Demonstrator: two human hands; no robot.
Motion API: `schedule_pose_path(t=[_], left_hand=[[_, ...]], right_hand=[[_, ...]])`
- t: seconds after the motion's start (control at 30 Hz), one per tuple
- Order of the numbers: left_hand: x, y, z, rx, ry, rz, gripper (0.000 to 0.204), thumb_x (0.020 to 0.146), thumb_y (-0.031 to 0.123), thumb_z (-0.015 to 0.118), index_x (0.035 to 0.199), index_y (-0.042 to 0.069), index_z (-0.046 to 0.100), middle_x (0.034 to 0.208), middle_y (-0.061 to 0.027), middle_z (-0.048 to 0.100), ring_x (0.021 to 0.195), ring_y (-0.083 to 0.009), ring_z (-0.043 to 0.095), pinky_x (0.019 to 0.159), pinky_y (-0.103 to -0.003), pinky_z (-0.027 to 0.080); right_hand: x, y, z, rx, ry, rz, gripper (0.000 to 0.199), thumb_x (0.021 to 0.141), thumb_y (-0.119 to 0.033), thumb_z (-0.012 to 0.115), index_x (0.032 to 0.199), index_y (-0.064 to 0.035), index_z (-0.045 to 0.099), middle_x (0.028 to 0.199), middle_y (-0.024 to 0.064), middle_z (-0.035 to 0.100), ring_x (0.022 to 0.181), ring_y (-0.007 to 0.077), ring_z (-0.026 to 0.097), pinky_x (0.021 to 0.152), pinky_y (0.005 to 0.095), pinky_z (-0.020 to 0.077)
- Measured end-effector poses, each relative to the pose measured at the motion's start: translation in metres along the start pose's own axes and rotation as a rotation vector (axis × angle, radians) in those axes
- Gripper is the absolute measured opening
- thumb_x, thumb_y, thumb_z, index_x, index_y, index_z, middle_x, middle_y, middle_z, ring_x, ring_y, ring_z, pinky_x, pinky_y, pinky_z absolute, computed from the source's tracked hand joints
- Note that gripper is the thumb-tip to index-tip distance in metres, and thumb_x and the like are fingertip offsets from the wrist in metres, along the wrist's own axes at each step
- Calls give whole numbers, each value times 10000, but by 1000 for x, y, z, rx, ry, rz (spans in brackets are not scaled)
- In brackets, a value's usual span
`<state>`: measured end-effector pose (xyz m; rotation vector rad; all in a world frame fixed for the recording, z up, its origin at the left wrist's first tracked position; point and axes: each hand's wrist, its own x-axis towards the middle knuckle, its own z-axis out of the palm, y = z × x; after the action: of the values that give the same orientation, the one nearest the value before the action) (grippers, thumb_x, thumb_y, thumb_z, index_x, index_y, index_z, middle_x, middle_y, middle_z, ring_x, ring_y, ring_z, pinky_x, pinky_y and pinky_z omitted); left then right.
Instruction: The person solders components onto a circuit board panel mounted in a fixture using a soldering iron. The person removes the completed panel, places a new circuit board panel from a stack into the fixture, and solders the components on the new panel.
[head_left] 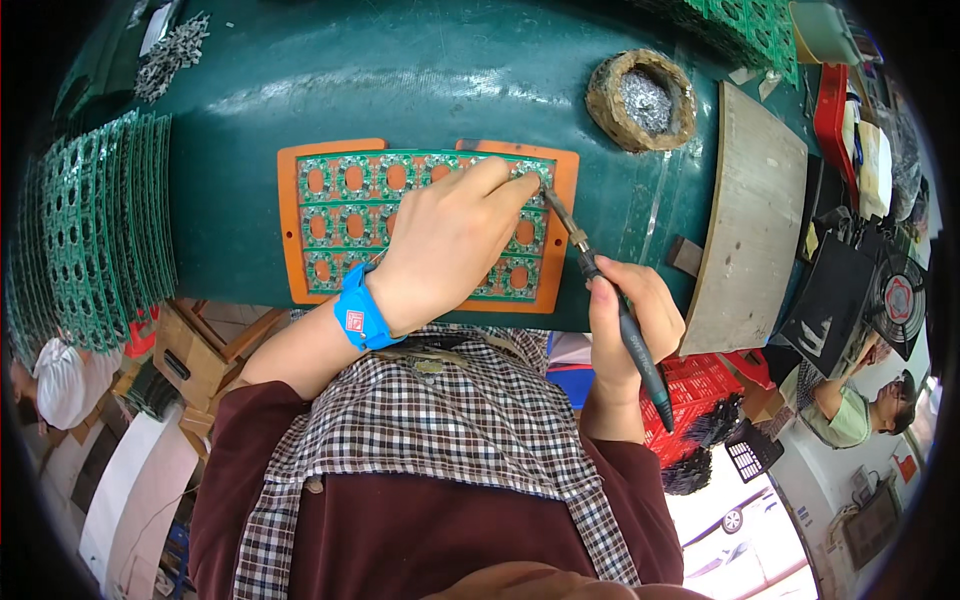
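Note:
A green circuit board panel (338,204), divided into several repeated units with oval openings, lies in an orange frame (289,262). My left hand (445,235) reaches over it, fingers bent and pinched together by the panel's upper right corner. What that pinch holds, if anything, is too small to make out. A blue strap (362,308) circles my left wrist. My right hand (640,312) grips a soldering iron (644,362) like a pen. The iron slants up and left, its tip beside my left fingertips at the corner unit.
A rough brown bowl (603,95) with silvery contents stands at the back right. Stacked green boards (105,220) fill the left side; small metal parts (172,58) lie behind them. A grey panel (752,215) and red crate (700,395) are at right. Another person (845,415) is beyond.

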<state>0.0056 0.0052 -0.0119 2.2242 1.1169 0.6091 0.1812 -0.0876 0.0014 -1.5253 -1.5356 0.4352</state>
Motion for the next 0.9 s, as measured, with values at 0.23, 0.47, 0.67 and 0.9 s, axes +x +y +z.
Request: schedule_pose_path(t=[0.23, 0.47, 0.67, 0.9], left_hand=[[-21, 4, -4, 28, 79, 55, 267, 755, -1, 639, 1016, 54, 645, 769, -61, 523, 660, -232, 565, 585, -341, 470], [-29, 10, 1, 14, 63, 58, 295, 747, -15, 639, 1036, 43, 633, 776, -56, 525, 621, -204, 568, 502, -319, 455], [-30, 7, 5, 71, 19, 95, 318, 712, 71, 662, 1025, 40, 616, 838, -39, 525, 695, -183, 610, 518, -313, 494], [-29, 9, 4, 61, -15, 99, 267, 771, 2, 617, 1033, 46, 636, 773, -43, 502, 599, -187, 561, 500, -317, 460]], right_hand=[[-16, -6, -17, 33, 41, 28, 170, 761, -84, 622, 865, 40, 673, 701, 132, 609, 572, 213, 567, 520, 288, 444], [-21, -9, -8, -28, 51, 5, 136, 743, -38, 637, 847, 36, 683, 655, 105, 614, 543, 210, 580, 507, 295, 462], [-20, -8, -3, -11, 33, 1, 135, 728, -26, 655, 845, 34, 686, 667, 106, 622, 532, 197, 580, 491, 278, 458], [-28, -9, -3, -21, 57, -28, 131, 740, -40, 641, 836, 39, 684, 649, 104, 613, 530, 195, 578, 483, 282, 450]])
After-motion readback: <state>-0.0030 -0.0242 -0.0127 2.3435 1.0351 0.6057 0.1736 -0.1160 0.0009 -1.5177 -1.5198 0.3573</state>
